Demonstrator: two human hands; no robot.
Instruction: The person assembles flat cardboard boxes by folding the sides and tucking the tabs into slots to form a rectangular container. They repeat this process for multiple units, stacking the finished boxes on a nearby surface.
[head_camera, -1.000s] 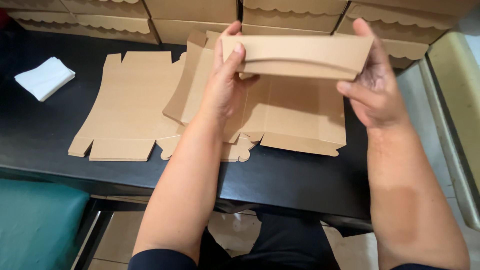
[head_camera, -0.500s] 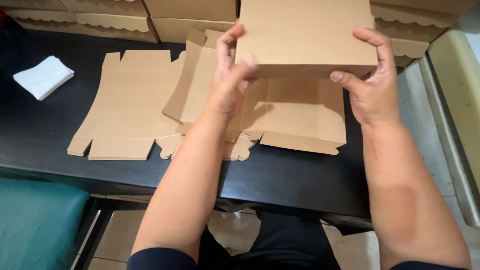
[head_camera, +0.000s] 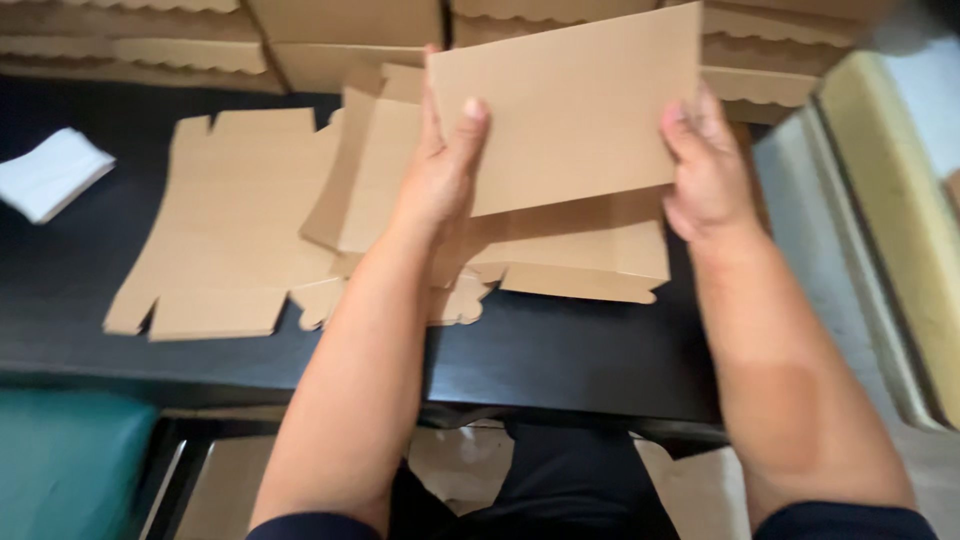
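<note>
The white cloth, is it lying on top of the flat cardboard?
No, the white cloth lies on the black table, apart from the flat cardboard.

Black desk (head_camera: 560, 355), dark glossy top. Flat die-cut cardboard blank (head_camera: 230, 230) lies at 9 o'clock of centre, scalloped tabs toward the near edge. Second unfolded blank (head_camera: 590, 255) at centre, overlapping the first one's right side. White folded cloth (head_camera: 50, 172) at far 9 o'clock. Row of stacked cardboard boxes (head_camera: 330, 40) along 12 o'clock edge.
</note>
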